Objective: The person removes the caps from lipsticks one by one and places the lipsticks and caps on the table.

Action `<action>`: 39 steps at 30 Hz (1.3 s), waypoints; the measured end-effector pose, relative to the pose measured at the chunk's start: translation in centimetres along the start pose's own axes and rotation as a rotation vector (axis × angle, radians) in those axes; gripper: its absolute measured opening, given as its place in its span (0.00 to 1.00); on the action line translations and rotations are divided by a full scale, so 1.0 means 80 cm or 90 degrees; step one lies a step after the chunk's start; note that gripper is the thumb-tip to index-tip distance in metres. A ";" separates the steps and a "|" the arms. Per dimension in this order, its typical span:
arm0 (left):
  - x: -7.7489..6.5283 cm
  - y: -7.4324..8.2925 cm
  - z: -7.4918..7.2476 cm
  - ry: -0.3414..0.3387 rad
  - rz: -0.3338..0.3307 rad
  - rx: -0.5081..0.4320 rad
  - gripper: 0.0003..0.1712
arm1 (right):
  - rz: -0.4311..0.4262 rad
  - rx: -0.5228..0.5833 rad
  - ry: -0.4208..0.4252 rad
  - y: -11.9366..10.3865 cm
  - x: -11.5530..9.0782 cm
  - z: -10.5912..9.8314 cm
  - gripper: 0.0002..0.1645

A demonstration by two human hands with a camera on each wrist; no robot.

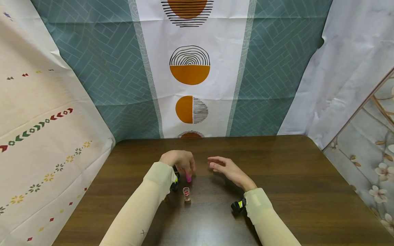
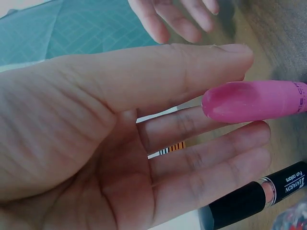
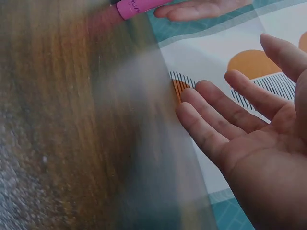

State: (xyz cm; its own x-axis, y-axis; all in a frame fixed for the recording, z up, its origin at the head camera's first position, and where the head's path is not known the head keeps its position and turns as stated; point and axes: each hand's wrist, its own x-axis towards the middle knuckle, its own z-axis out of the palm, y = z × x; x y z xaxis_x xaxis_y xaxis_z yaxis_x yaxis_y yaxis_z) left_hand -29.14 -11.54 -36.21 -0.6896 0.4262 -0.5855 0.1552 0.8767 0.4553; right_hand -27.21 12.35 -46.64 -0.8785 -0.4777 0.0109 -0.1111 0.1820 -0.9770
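My left hand (image 1: pixel 182 161) reaches down over a pink lipstick-like tube (image 1: pixel 188 178) with a rounded end. In the left wrist view its fingers are nearly straight, with the thumb beside the pink tube (image 2: pixel 254 101); whether they touch is hard to tell. The right wrist view shows this tube (image 3: pixel 136 6) standing on the table near the left fingertips. Off to the right, my right hand (image 1: pixel 229 169) hovers above the table with loosely spread fingers (image 3: pixel 206 136) and nothing in it. A black lettered cosmetic tube (image 2: pixel 240 206) stands close to the left hand.
Nearer the front stands a small clear container (image 1: pixel 186 194) with something red inside. A small brownish object (image 1: pixel 166 198) is partly hidden by the left sleeve. The dark wooden table (image 1: pixel 292 177) meets a patterned cloth (image 1: pixel 191 116) at its back edge.
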 end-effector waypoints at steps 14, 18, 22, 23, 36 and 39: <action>0.003 -0.002 0.005 0.048 0.006 0.057 0.13 | 0.003 0.002 -0.036 0.004 0.002 0.011 0.33; 0.006 -0.003 0.006 0.071 0.013 0.092 0.11 | 0.003 -0.005 -0.041 0.004 0.003 0.014 0.33; 0.009 -0.004 0.005 0.096 0.020 0.116 0.11 | 0.004 -0.008 -0.049 0.006 0.004 0.017 0.33; 0.009 -0.004 0.004 0.100 0.021 0.118 0.11 | 0.003 -0.008 -0.051 0.006 0.004 0.018 0.33; 0.004 0.001 -0.003 0.115 0.066 0.075 0.03 | -0.001 0.023 -0.063 0.004 0.006 0.030 0.30; 0.001 0.003 -0.004 0.114 0.071 0.051 0.05 | 0.000 0.022 -0.064 0.004 0.007 0.032 0.29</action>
State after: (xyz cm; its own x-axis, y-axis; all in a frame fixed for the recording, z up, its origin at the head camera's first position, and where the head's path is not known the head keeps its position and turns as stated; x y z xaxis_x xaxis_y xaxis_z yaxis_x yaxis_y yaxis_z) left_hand -29.38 -11.32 -35.97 -0.7783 0.4818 -0.4027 0.2889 0.8441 0.4517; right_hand -26.56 9.96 -47.47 -0.8269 -0.5622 -0.0095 -0.0928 0.1531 -0.9838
